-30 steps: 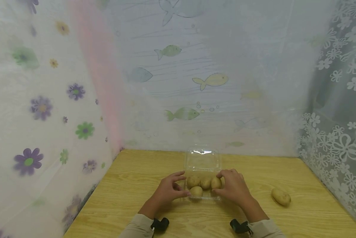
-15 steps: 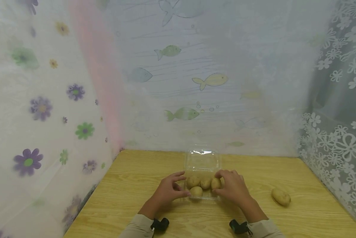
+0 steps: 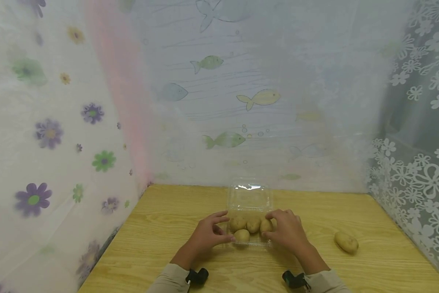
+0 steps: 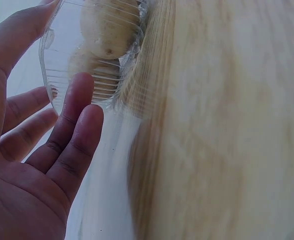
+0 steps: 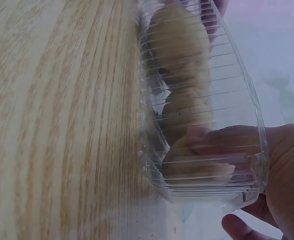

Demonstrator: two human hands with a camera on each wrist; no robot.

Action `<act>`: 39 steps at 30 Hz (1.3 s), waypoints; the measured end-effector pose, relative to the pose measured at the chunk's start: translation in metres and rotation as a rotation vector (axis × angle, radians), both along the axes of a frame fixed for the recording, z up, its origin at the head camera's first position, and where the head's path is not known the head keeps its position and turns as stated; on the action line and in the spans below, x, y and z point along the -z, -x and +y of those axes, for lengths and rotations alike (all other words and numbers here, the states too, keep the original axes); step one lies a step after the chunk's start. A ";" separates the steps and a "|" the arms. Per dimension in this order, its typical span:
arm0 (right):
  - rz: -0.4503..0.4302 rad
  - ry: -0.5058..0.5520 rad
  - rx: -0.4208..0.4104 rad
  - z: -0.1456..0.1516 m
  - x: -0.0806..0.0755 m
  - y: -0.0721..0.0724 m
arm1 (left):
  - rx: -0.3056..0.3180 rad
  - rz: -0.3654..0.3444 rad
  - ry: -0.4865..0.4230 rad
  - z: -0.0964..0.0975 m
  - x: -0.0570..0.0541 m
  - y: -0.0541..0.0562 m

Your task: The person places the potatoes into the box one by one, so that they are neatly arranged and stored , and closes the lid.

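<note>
A clear plastic clamshell container sits on the table with its lid raised at the back. Several potatoes lie inside. My left hand holds the container's left side, thumb at the front corner; the left wrist view shows fingertips against the ribbed wall. My right hand reaches over the right rim and pinches the rightmost potato between thumb and forefinger. Through the wall in the right wrist view, the thumb shows inside, beside that potato.
One loose potato lies on the wooden table to the right of my right hand. Behind the table hangs a fish-print curtain, with flowered sheets at the sides. Black wrist cameras sit at both cuffs.
Almost nothing differs. Both hands keep their places at the container, and the potatoes and raised lid stay where they were.
</note>
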State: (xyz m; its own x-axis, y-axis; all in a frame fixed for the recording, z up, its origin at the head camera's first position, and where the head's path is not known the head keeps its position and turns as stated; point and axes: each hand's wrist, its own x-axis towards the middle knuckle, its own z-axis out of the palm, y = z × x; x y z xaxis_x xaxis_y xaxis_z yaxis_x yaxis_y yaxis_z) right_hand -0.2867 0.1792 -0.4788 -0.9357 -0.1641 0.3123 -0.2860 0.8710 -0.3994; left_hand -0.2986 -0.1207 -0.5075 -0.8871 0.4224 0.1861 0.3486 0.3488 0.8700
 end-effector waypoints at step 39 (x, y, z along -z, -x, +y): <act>0.008 0.019 -0.016 0.003 -0.001 0.002 | -0.025 -0.012 0.020 0.003 0.000 0.001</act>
State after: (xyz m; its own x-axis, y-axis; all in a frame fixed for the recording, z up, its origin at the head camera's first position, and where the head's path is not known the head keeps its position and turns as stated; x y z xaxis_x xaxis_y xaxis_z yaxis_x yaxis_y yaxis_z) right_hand -0.2890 0.1822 -0.4780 -0.9303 -0.1733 0.3233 -0.3035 0.8586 -0.4131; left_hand -0.2995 -0.1181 -0.5077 -0.8995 0.4038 0.1671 0.3292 0.3749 0.8666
